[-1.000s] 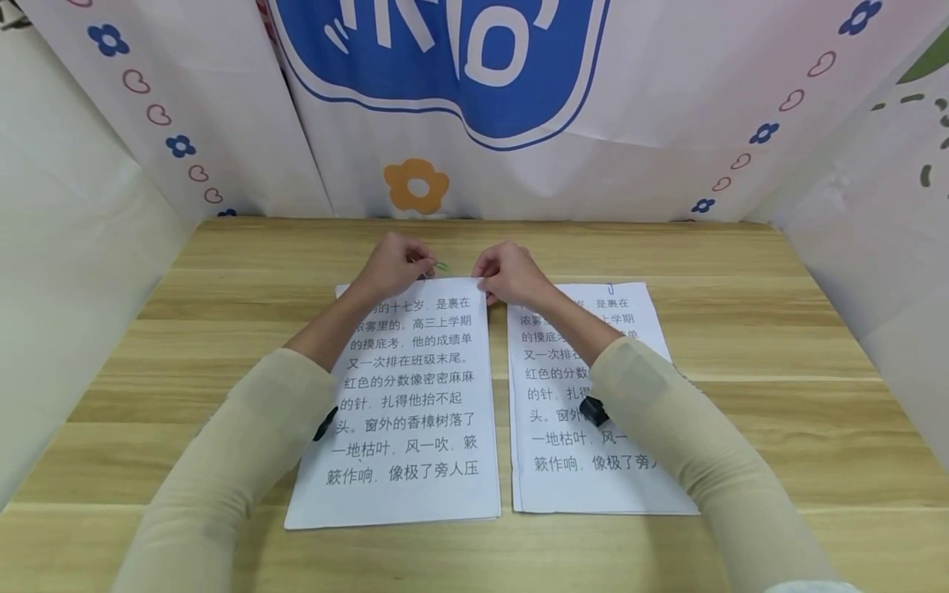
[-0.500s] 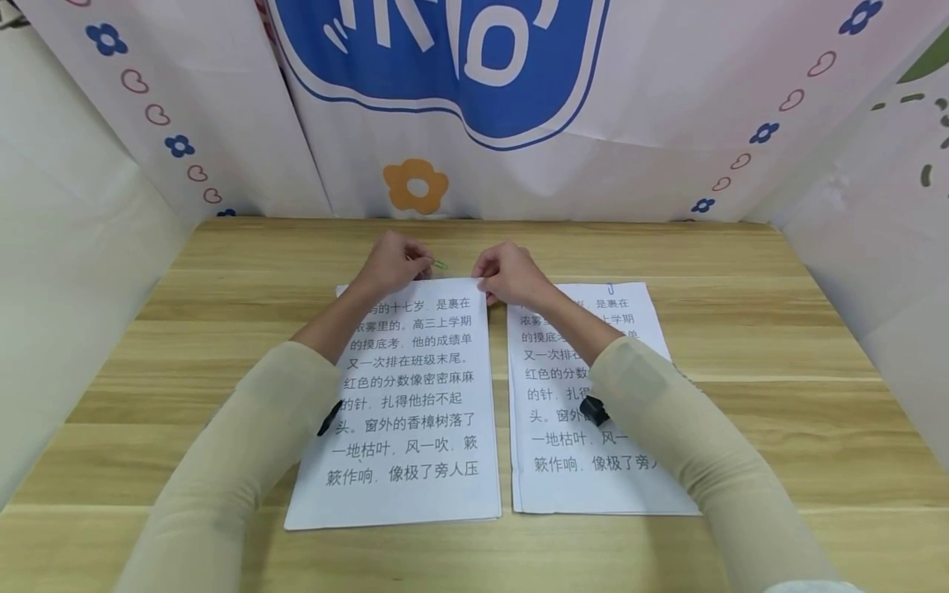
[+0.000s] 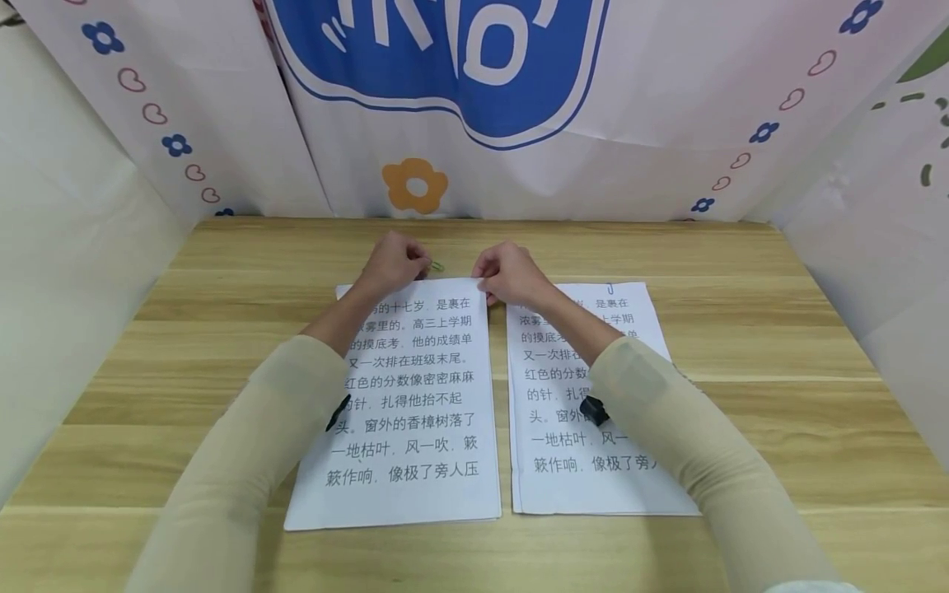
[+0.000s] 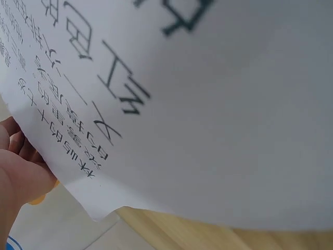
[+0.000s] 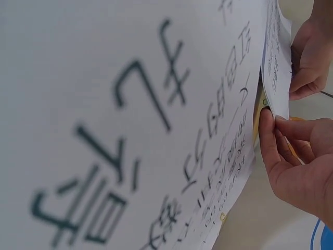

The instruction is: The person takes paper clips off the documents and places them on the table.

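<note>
Two stacks of printed paper lie side by side on the wooden table: the left stack (image 3: 415, 395) and the right stack (image 3: 549, 486). My left hand (image 3: 393, 262), just past the left stack's top edge, pinches a small green paper clip (image 3: 437, 266), which pokes out to the right of the fingertips. My right hand (image 3: 507, 273) pinches that stack's top right corner between thumb and fingers, also plain in the right wrist view, where the paper corner (image 5: 281, 107) is lifted. A dark paper clip (image 3: 610, 289) sits on the right stack's top edge. In the left wrist view, paper hides the left fingertips.
A white printed cloth (image 3: 630, 148) with a blue emblem rises behind the wooden table (image 3: 778, 329), and white walls stand at both sides. A black wrist device (image 3: 593, 410) under the right sleeve hangs over the right stack. A narrow strip of table separates the stacks.
The left forearm has swung slightly right, and the green clip has turned a little at the left fingertips. My right hand and both stacks keep their places.
</note>
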A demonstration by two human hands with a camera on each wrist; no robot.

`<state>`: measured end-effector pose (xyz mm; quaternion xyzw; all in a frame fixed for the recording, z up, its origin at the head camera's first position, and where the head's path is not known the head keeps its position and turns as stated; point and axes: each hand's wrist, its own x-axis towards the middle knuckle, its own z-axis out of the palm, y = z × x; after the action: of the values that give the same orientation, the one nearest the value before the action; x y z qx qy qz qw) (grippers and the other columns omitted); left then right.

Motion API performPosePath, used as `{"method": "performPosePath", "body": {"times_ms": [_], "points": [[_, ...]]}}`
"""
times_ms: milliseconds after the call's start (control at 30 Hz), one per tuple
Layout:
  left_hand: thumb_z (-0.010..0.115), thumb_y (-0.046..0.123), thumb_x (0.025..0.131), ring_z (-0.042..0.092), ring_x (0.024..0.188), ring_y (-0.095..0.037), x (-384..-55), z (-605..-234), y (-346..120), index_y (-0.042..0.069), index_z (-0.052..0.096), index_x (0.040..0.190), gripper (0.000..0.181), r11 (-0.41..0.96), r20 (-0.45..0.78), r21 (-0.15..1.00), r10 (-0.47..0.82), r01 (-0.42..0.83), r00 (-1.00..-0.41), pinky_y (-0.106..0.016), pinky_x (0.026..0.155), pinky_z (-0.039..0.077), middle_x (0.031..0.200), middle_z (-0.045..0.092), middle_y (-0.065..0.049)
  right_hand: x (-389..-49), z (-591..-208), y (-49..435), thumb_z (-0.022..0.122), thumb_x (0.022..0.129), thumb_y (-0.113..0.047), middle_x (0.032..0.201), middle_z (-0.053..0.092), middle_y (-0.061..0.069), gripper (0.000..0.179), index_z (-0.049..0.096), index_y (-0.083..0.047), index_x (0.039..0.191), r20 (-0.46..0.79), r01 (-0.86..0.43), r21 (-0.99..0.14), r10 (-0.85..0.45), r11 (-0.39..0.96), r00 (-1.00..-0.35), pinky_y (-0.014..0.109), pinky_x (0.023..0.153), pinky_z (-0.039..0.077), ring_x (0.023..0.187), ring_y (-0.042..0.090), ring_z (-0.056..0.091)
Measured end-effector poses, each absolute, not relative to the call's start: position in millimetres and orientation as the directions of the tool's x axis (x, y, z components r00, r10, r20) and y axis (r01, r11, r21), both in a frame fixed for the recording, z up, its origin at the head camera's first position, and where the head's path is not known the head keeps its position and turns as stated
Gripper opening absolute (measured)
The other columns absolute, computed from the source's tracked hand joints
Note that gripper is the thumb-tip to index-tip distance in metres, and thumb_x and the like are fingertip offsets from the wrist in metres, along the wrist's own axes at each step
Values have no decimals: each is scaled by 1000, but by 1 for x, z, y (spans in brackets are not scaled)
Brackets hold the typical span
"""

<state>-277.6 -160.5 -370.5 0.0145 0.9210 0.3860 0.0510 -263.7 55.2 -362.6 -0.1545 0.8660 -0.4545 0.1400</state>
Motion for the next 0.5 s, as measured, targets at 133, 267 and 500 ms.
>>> {"method": "performPosePath", "body": {"times_ms": [133, 267, 500], "points": [[63, 3, 101, 65, 96, -28, -279, -371, -160, -2, 73, 109, 14, 712, -92, 702, 49, -30, -995, -37, 88, 56, 104, 70, -19, -264, -362, 56, 65, 94, 10, 95, 67, 18, 11, 70, 6, 103, -98, -146, -830, -399, 538, -912, 34, 69, 63, 75, 28, 68], [63, 3, 100, 64, 95, -28, -281, -372, -159, -3, 73, 109, 14, 721, -94, 692, 48, -31, -994, -37, 87, 56, 104, 70, -19, -264, -363, 56, 64, 95, 10, 95, 67, 18, 11, 70, 6, 103, -96, -151, -827, -400, 542, -912, 33, 69, 63, 75, 27, 68], [62, 3, 101, 64, 96, -29, -281, -371, -156, -3, 72, 111, 16, 741, -100, 671, 51, -29, -994, -38, 87, 56, 105, 70, -20, -264, -362, 57, 64, 94, 10, 95, 66, 18, 12, 70, 6, 103, -96, -153, -829, -406, 538, -909, 34, 69, 63, 77, 31, 69]]}}
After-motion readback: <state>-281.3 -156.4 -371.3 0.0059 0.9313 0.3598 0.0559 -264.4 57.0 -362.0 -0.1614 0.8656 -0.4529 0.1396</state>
